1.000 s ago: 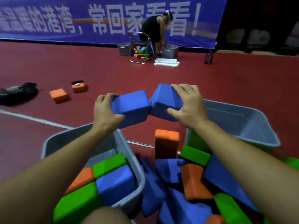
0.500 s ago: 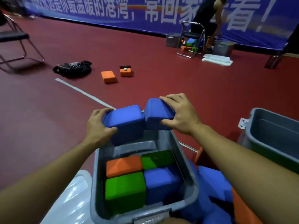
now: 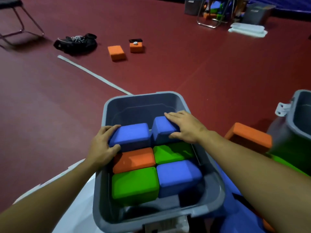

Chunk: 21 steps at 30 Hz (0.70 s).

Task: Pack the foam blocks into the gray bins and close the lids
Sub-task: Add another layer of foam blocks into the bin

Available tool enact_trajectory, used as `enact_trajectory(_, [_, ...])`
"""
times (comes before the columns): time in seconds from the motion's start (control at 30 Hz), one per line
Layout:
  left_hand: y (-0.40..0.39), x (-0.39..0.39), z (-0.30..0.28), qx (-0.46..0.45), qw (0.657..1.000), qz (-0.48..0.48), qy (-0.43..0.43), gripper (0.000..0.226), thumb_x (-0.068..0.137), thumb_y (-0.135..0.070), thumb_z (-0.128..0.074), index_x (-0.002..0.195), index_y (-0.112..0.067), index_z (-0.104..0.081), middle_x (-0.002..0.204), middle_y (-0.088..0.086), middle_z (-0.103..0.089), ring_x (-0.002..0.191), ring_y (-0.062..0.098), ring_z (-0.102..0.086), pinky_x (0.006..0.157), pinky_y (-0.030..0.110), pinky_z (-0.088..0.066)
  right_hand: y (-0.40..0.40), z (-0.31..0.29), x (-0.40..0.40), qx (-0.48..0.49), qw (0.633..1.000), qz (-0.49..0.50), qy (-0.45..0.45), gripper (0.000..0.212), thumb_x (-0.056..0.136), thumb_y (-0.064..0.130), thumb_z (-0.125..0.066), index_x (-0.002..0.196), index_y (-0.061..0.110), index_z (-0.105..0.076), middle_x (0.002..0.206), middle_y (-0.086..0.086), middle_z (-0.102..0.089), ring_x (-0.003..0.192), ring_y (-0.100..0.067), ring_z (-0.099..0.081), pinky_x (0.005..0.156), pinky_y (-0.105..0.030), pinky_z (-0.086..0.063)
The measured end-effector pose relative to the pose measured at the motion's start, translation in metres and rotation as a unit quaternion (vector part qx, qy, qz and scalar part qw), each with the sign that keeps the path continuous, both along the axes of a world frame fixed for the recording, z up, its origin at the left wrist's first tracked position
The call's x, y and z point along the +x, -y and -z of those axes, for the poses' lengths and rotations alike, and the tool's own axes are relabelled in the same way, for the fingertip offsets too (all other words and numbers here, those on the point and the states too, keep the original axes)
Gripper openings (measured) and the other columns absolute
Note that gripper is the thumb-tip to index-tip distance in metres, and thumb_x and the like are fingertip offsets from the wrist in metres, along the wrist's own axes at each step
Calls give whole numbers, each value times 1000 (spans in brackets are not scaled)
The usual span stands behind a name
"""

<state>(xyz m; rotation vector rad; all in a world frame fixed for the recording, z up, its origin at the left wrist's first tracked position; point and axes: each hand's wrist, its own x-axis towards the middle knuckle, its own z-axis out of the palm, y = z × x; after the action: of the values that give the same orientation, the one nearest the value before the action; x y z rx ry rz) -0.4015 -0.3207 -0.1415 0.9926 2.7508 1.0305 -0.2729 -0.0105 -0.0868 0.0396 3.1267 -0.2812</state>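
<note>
A gray bin (image 3: 146, 98) stands on the red floor in front of me. Inside it my left hand (image 3: 101, 147) grips a blue foam block (image 3: 132, 136) at its left end. My right hand (image 3: 186, 126) holds a second blue block (image 3: 161, 129), tilted, beside the first. Both blocks sit low in the bin's far half. Nearer me in the bin lie an orange block (image 3: 134, 159), a green block (image 3: 173, 152), another green block (image 3: 135, 184) and a blue block (image 3: 179, 176).
A second gray bin (image 3: 301, 115) stands at the right, with an orange block (image 3: 249, 137) and green and blue blocks beside it. A white lid (image 3: 75, 207) lies left of my bin. Two orange blocks (image 3: 116, 52), a black bag (image 3: 76, 43) and chairs are farther off.
Both hands have carried the two blue blocks from above the pile over to the left bin and lowered them into its far half. My view has swung left and down.
</note>
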Motion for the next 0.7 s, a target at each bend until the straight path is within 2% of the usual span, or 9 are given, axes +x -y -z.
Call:
enact_trajectory(0.13, [-4, 1, 5, -55, 998, -1, -27, 79, 64, -46, -48, 140, -24, -48, 132, 2, -48, 112, 28, -53, 95, 43, -47, 4, 17, -12, 0, 1000, -7, 18, 85, 86, 49, -65, 154, 24, -22, 159, 1, -28, 137, -26, -30, 116, -36, -21])
enact_trajectory(0.27, [-10, 1, 6, -137, 985, 21, -104, 79, 65, -49, -44, 139, -20, -49, 137, 5, -53, 124, 26, -50, 107, 43, -31, 10, 31, -16, 10, 999, -7, 41, 80, 89, 48, -61, 154, 28, -20, 161, 1, -23, 143, -27, -23, 119, -42, -12])
enact_trajectory(0.37, [-14, 0, 10, -222, 963, 22, -150, 80, 62, -52, -45, 137, -24, -50, 138, 4, -56, 125, 27, -49, 109, 46, -27, 11, 43, -9, 9, 999, 4, 43, 76, 92, 53, -53, 155, 30, -18, 161, 2, -21, 146, -25, -18, 119, -42, -6])
enact_trajectory(0.5, [-17, 0, 14, -284, 942, 19, -178, 81, 66, -58, -40, 139, -24, -50, 142, 13, -53, 120, 32, -50, 106, 48, -27, 14, 54, -5, 4, 1000, 6, 17, 93, 74, 78, -22, 154, 29, -22, 160, 0, -25, 148, -28, -17, 119, -47, -5])
enact_trajectory(0.6, [-17, 0, 16, -325, 922, 35, -208, 84, 77, -74, -30, 135, -19, -56, 146, 10, -50, 122, 31, -49, 106, 51, -26, 19, 63, -3, 22, 998, 5, 52, 100, 71, 84, -22, 155, 30, -13, 163, 1, -14, 150, -27, -6, 120, -48, 1])
enact_trajectory(0.7, [-18, 1, 16, -352, 908, 56, -222, 104, 74, -92, -15, 136, -19, -54, 140, 3, -55, 118, 28, -50, 107, 55, -24, 23, 71, -3, 40, 997, 4, 73, 106, 69, 89, -21, 155, 31, -4, 164, 1, -4, 151, -27, 3, 120, -48, 4])
